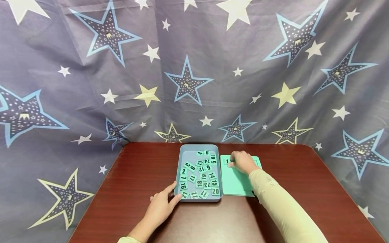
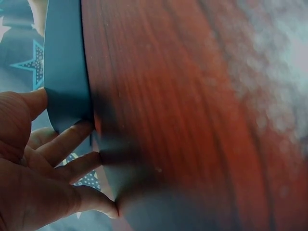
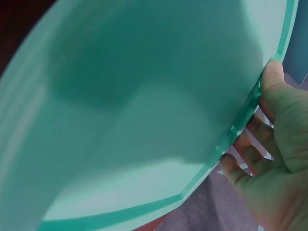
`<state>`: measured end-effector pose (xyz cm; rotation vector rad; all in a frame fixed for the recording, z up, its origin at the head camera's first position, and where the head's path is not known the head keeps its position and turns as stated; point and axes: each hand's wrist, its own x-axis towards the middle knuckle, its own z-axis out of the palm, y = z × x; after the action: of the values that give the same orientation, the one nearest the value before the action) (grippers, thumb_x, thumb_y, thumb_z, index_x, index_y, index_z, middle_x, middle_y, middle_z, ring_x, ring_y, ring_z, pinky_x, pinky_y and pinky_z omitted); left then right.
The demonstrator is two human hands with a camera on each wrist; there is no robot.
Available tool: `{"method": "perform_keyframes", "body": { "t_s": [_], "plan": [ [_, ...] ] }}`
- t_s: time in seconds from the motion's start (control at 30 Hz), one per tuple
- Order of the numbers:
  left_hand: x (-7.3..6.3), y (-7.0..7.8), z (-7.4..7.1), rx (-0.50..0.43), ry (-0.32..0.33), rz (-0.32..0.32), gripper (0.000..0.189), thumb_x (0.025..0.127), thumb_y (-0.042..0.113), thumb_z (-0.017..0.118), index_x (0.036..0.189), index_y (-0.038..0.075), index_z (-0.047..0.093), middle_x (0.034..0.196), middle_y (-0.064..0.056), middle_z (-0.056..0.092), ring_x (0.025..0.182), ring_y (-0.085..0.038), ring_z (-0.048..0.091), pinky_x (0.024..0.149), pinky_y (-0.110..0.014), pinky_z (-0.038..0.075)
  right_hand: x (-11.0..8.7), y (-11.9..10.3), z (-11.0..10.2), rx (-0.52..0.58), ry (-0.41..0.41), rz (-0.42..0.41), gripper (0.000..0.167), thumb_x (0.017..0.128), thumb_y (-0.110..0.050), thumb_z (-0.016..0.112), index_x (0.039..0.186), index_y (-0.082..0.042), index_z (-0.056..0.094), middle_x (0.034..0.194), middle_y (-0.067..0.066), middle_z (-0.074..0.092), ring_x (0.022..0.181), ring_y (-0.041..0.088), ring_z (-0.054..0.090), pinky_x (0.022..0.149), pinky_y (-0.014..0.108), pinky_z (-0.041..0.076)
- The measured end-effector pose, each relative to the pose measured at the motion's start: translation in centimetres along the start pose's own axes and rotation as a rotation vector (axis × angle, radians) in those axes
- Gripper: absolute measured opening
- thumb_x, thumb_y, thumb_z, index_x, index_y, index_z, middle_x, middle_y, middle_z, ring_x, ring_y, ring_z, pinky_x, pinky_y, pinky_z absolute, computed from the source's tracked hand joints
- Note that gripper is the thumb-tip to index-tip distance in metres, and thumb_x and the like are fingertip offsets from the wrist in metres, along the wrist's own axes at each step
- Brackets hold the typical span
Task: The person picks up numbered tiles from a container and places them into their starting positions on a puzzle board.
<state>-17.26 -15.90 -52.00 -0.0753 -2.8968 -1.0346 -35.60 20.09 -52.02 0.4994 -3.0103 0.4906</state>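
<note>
My left hand [image 1: 160, 204] grips the near left corner of a shallow blue-grey tray [image 1: 178, 162], the thumb at its near rim and the other fingers along its outer side. In the left wrist view the thumb and fingers lie against the tray's wall [image 2: 67, 57]. Several number tiles [image 1: 215, 191] are scattered in the tray. My right hand [image 1: 244, 162] reaches over the far part of a mint-green board [image 1: 235, 182], fingertips right at a tile marked 1 [image 1: 226, 162]. In the right wrist view, its thumb and fingers are at the board's raised border [image 3: 197, 185]; I cannot tell whether they pinch anything.
The tray and board lie side by side on a reddish-brown wooden table [image 1: 146, 162]. Behind the table hangs a grey curtain [image 1: 212, 108] with a star print. My right forearm sleeve [image 1: 282, 206] passes over the board's right side.
</note>
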Motion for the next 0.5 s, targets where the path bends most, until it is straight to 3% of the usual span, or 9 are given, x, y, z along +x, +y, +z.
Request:
{"method": "perform_keyframes", "body": {
  "t_s": [0.3, 0.5],
  "plan": [
    [-0.11, 0.11, -0.17, 0.002, 0.002, -0.001, 0.055, 0.100, 0.036, 0.076, 0.150, 0.016, 0.064, 0.121, -0.006, 0.082, 0.124, -0.048, 0.069, 0.105, -0.082, 0.036, -0.32, -0.26, 0.29, -0.033, 0.026, 0.002, 0.037, 0.087, -0.041, 0.086, 0.105, -0.010, 0.076, 0.102, 0.008, 0.079, 0.099, 0.038, 0.072, 0.092, 0.056, 0.057],
    [-0.22, 0.22, -0.24, -0.002, 0.003, 0.000, 0.055, 0.100, 0.034, 0.076, 0.150, 0.016, 0.064, 0.120, -0.007, 0.082, 0.126, -0.048, 0.068, 0.107, -0.084, 0.034, -0.75, 0.08, 0.01, 0.020, 0.042, -0.004, 0.040, 0.086, -0.040, 0.088, 0.106, -0.008, 0.074, 0.105, 0.010, 0.077, 0.101, 0.037, 0.070, 0.091, 0.055, 0.057]
  ]
}}
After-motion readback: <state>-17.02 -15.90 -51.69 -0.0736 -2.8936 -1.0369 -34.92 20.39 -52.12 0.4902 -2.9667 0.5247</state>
